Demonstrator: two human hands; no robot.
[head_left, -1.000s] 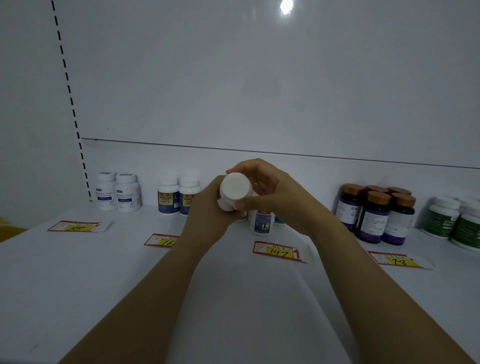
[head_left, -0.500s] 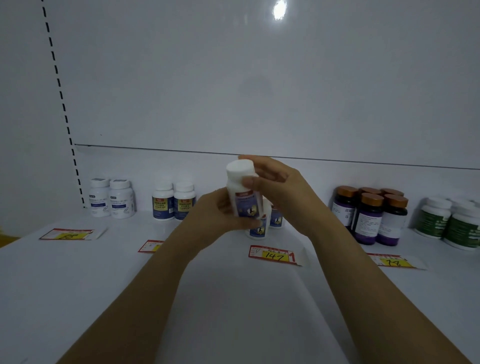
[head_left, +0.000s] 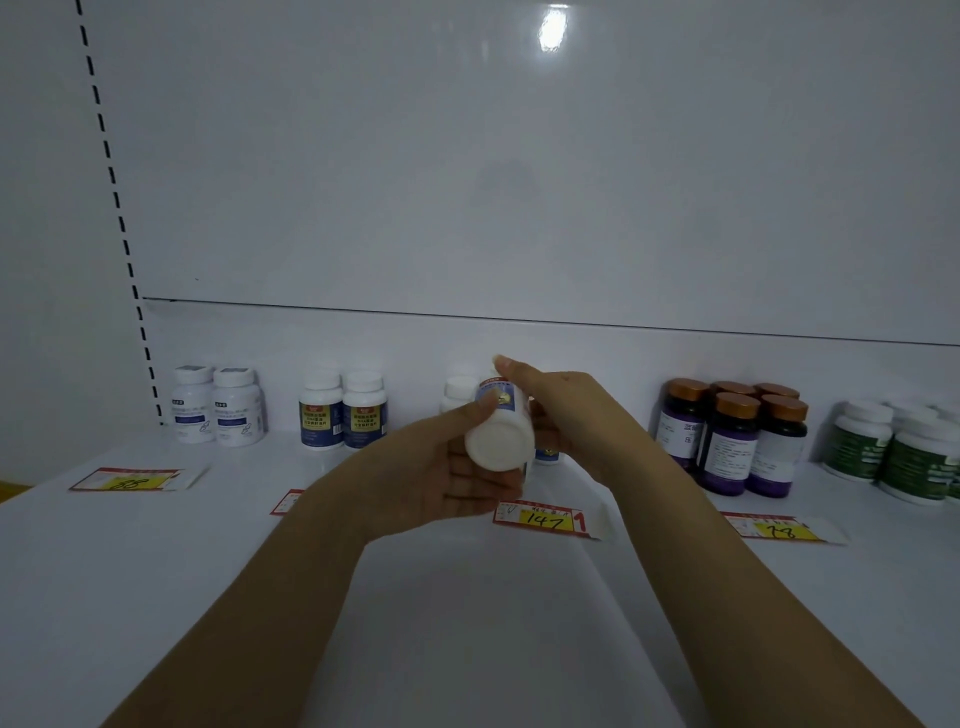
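A white pill bottle (head_left: 500, 439) with a blue label is held above the white shelf (head_left: 156, 561), tipped so its round bottom faces me. My left hand (head_left: 447, 467) grips it from the left and below, thumb across the label. My right hand (head_left: 566, 415) holds its far end from the right, fingers wrapped over the top. Behind the hands stand two more bottles of the same kind (head_left: 457, 395), partly hidden.
Along the shelf's back wall stand two white bottles (head_left: 217, 405), two blue-labelled bottles (head_left: 343, 410), several dark bottles with copper caps (head_left: 737, 441) and green-labelled white bottles (head_left: 893, 452). Red-and-yellow price tags (head_left: 545, 517) lie on the shelf in front of each group.
The bottle has been turned in both hands: its cap faced me, then it stood upright, and now its bottom faces me. The hands have stayed over the shelf's middle.
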